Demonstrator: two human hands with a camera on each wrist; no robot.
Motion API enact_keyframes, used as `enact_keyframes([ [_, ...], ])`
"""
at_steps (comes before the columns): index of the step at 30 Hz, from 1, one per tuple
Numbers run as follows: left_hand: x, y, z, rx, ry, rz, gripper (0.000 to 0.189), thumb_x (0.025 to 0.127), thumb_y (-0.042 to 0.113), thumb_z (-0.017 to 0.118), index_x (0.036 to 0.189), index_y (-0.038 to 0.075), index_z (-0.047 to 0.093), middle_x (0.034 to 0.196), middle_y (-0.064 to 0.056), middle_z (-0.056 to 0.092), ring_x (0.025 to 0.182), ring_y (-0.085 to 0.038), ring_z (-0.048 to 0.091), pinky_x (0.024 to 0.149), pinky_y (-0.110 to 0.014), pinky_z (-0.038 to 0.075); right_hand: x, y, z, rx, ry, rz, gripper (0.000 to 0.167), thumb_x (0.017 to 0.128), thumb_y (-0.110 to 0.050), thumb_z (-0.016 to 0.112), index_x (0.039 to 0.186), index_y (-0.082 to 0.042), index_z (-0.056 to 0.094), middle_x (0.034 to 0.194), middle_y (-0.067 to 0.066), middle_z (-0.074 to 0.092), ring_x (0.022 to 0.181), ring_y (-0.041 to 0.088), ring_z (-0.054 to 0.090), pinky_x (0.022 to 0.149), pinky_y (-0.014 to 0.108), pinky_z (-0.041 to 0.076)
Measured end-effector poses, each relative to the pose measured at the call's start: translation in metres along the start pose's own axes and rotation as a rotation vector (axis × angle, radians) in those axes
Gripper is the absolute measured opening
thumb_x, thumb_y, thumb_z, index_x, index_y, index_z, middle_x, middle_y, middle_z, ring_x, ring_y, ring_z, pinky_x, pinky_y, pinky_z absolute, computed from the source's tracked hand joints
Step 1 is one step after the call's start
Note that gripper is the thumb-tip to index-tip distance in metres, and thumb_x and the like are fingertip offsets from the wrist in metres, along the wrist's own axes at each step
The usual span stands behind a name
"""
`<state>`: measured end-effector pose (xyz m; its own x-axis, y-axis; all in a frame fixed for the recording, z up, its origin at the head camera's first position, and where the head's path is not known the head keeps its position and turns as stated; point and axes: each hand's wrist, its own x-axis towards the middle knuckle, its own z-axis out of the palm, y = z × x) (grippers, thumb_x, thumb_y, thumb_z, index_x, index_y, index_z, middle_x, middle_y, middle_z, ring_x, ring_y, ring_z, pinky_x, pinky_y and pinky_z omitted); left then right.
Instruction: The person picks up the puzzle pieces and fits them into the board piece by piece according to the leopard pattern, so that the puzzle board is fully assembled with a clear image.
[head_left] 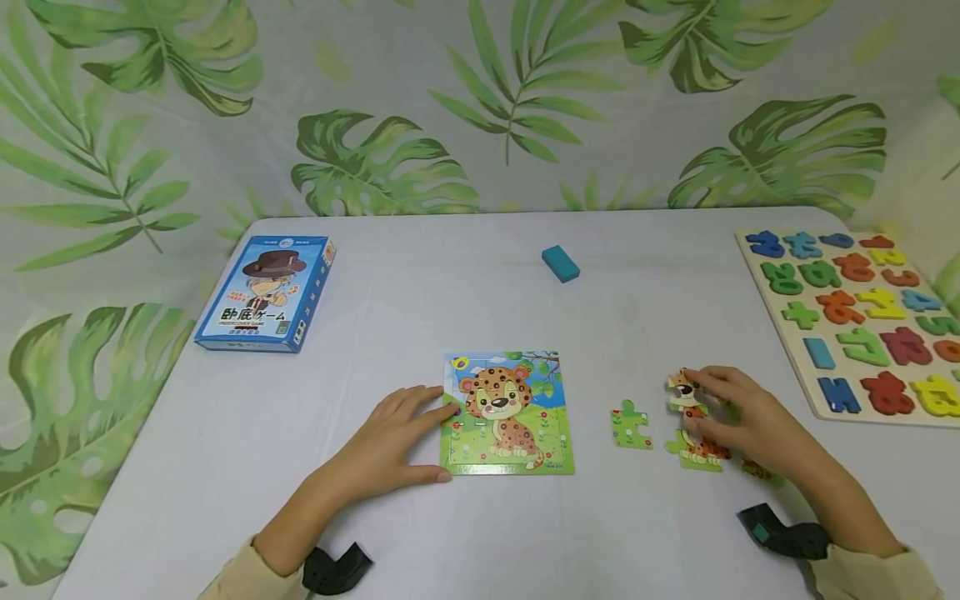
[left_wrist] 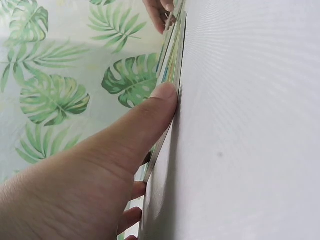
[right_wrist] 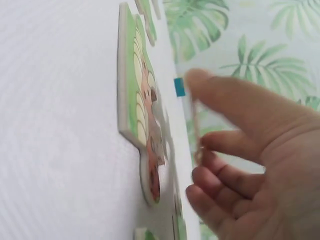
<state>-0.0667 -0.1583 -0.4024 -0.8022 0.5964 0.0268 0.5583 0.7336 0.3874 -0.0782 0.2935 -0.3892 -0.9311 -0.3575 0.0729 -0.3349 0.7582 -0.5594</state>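
Observation:
A square puzzle board (head_left: 510, 469) with a spotted leopard cub picture lies flat on the table. My left hand (head_left: 382, 437) rests at its left side, fingers on the edge and thumb (left_wrist: 162, 95) against the lower left corner. To the right, my right hand (head_left: 738, 408) pinches a puzzle piece (head_left: 681, 390) between thumb and fingers above the table; the right wrist view shows this piece edge-on. Under that hand lies a puzzle piece with orange spotted fur and grass (head_left: 701, 457), partly hidden. A green puzzle piece (head_left: 630, 427) lies between board and right hand.
Another puzzle piece (head_left: 761, 472) lies partly under the right forearm. A teal block (head_left: 560, 263) sits farther back. The blue card game box (head_left: 262, 296) is at the left, and a board of colourful characters (head_left: 862, 325) at the right.

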Motion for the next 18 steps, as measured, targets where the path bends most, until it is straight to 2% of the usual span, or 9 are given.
enact_keyframes([
  [7, 0.000, -0.001, 0.001, -0.005, 0.004, 0.000, 0.079, 0.072, 0.065, 0.057, 0.137, 0.024, 0.040, 0.143, -0.003, 0.027, 0.131, -0.025, 0.019, 0.106, -0.042, 0.011, 0.006, -0.031, 0.002, 0.065, 0.097, -0.044, 0.063, 0.075, -0.018, 0.074, 0.132, -0.010, 0.047, 0.119, 0.010, 0.045, 0.109, 0.033, 0.042, 0.079, 0.055, 0.039],
  [10, 0.000, -0.001, 0.002, -0.007, 0.006, 0.002, 0.079, 0.072, 0.065, 0.057, 0.137, 0.024, 0.040, 0.143, -0.003, 0.027, 0.131, -0.025, 0.018, 0.106, -0.041, 0.010, 0.011, -0.050, 0.007, 0.050, 0.132, -0.104, 0.065, 0.072, -0.017, 0.076, 0.131, -0.013, 0.048, 0.119, 0.005, 0.047, 0.107, 0.025, 0.045, 0.084, 0.039, 0.042],
  [14, 0.000, -0.001, 0.002, -0.007, 0.008, 0.005, 0.078, 0.072, 0.063, 0.058, 0.137, 0.023, 0.040, 0.143, -0.004, 0.027, 0.131, -0.025, 0.018, 0.106, -0.042, 0.011, 0.022, -0.076, 0.018, 0.062, 0.168, -0.216, 0.066, 0.068, -0.016, 0.078, 0.128, -0.010, 0.051, 0.117, 0.000, 0.049, 0.103, 0.017, 0.048, 0.083, 0.015, 0.038],
  [16, 0.000, -0.001, 0.002, -0.004, 0.011, 0.006, 0.077, 0.072, 0.062, 0.059, 0.136, 0.023, 0.040, 0.142, -0.004, 0.028, 0.131, -0.026, 0.019, 0.105, -0.043, 0.012, 0.028, -0.088, 0.026, 0.085, 0.164, -0.249, 0.065, 0.068, -0.017, 0.079, 0.127, -0.008, 0.052, 0.116, -0.001, 0.049, 0.102, 0.015, 0.049, 0.082, 0.014, 0.038],
  [18, 0.000, 0.000, 0.002, -0.002, 0.013, 0.005, 0.077, 0.072, 0.061, 0.061, 0.136, 0.023, 0.041, 0.142, -0.004, 0.028, 0.130, -0.026, 0.019, 0.105, -0.043, 0.012, 0.035, -0.098, 0.035, 0.102, 0.145, -0.272, 0.063, 0.068, -0.020, 0.078, 0.125, -0.006, 0.053, 0.114, -0.001, 0.049, 0.101, 0.014, 0.048, 0.082, 0.018, 0.042],
])
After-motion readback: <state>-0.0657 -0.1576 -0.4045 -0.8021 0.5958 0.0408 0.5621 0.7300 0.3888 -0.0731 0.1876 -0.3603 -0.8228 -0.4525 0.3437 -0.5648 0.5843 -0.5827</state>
